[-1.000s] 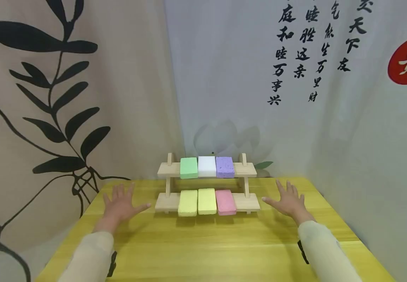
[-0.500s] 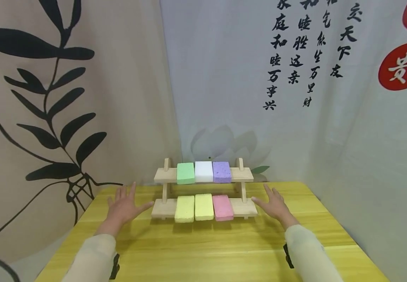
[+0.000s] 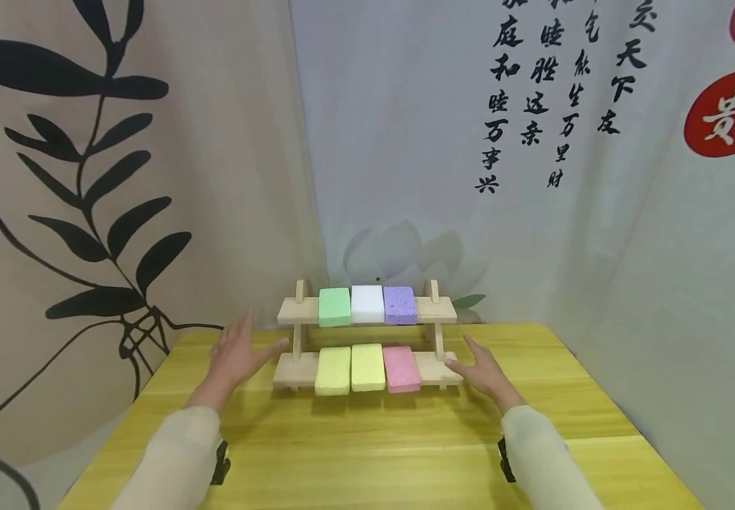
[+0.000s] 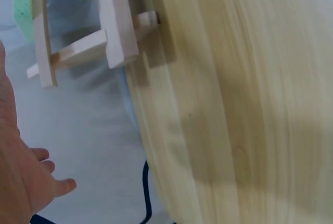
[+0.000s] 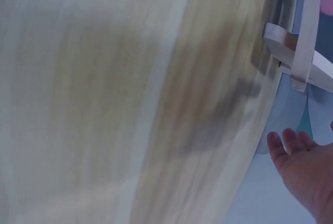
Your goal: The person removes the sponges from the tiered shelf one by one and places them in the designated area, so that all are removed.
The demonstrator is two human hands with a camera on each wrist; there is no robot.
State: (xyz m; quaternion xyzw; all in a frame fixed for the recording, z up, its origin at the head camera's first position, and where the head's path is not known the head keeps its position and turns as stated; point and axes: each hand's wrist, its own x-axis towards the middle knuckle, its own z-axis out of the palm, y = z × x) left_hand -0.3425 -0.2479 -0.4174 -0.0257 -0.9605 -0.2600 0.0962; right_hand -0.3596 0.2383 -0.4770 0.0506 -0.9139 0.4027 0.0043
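A two-tier wooden rack (image 3: 440, 367) stands toward the back of the table. On its upper shelf sit a green sponge (image 3: 334, 306), a white sponge (image 3: 367, 304) and a purple sponge (image 3: 400, 304). The lower shelf carries two yellow sponges (image 3: 333, 370) and a pink sponge (image 3: 402, 368). My left hand (image 3: 235, 356) is spread beside the rack's left end, thumb toward the lower shelf. At the right end my right hand (image 3: 487, 371) is held with fingers apart, its thumb close to the lower shelf; whether it touches cannot be told. Both hands hold nothing.
The yellow wood-grain table (image 3: 367, 453) extends in front of the rack. Behind it hangs a pale cloth (image 3: 393, 177) with dark leaf prints and black characters. A dark strap (image 3: 220, 464) shows at the left sleeve.
Both hands have moved inward toward the ends of the rack, the right one farther. The rack and sponges stay in place; the head view has shifted slightly.
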